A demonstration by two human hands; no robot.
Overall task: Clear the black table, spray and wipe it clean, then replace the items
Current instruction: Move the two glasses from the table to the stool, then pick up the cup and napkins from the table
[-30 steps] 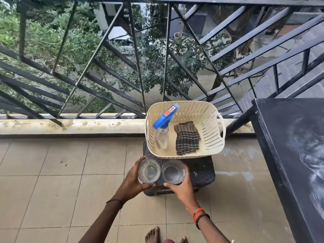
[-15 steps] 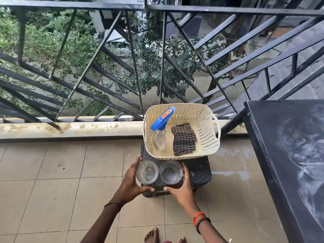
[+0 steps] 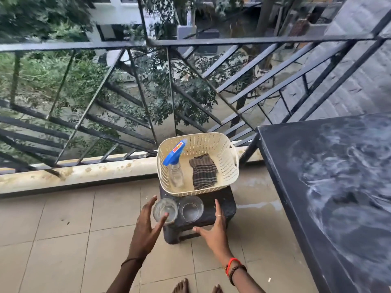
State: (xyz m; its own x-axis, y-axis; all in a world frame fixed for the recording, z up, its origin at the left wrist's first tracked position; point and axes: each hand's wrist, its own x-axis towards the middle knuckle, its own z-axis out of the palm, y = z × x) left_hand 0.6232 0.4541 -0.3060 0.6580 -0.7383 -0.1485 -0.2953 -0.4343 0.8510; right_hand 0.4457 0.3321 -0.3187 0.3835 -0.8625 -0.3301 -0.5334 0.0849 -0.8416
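Observation:
Two clear glasses stand side by side on a small black stool (image 3: 224,205): the left glass (image 3: 165,210) and the right glass (image 3: 190,208). My left hand (image 3: 148,228) is open with spread fingers beside the left glass, the thumb just below its rim. My right hand (image 3: 213,231) is open, apart from the right glass. Behind the glasses a cream basket (image 3: 227,163) holds a blue-topped spray bottle (image 3: 174,163) and a striped brown cloth (image 3: 203,171). The black table (image 3: 330,187) at right shows pale smears.
A black metal railing (image 3: 169,81) and a stained concrete kerb (image 3: 84,172) bound the tiled balcony floor (image 3: 63,229) behind the stool. My bare feet (image 3: 182,286) are at the bottom edge. A wet patch lies between stool and table.
Both hands have let go of the glasses and drawn back with fingers spread. The glasses stay on the stool. The view has tilted up and back.

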